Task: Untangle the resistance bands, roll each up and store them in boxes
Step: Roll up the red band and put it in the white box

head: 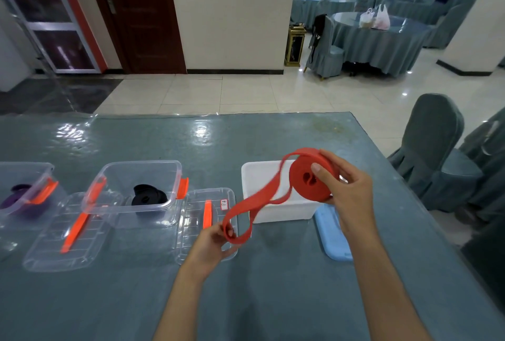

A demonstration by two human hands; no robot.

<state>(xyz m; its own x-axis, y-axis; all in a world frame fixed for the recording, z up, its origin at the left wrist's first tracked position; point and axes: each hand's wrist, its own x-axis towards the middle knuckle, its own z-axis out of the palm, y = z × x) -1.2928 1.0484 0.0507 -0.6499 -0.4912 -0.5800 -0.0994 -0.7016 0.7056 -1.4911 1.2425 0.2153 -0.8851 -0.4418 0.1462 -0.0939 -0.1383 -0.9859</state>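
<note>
A red resistance band point(306, 179) is partly rolled into a thick coil, held above the white box point(259, 176). My right hand point(345, 190) grips the coil, thumb pressed on its face. The band's loose loop hangs down to the left, and my left hand point(216, 242) pinches its far end. A rolled black band point(149, 197) lies inside the middle clear box point(114, 176). A purple band point(20, 198) lies in the clear box point(16, 171) at the far left.
Two clear lids with orange clips lie flat on the table: one point(62, 242) in front of the middle box, another point(196, 217) under my left hand. A light blue lid point(332, 234) lies right of the white box. Covered chairs point(437, 149) stand beyond the table's right edge.
</note>
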